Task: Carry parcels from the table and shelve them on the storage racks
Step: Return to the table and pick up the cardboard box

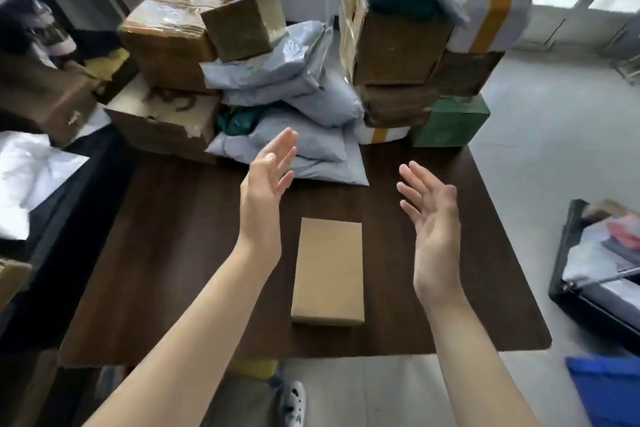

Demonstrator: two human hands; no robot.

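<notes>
blue crate (pixel 609 392) cut by edge, left shelf items (pixel 52 28) blurred

Two open hands, left hand (pixel 266 180) and right hand (pixel 433 215). One flat brown parcel (pixel 328 270) lies alone. One green box (pixel 450 121). One blue bin (pixel 609 392). One shoe (pixel 293 404).

dark table (pixel 180 253), flat box (pixel 328 272), parcels (pixel 301 114)

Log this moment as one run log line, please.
left hand: open, empty | right hand: open, empty | flat brown box: on table, between hands, untouched
</notes>
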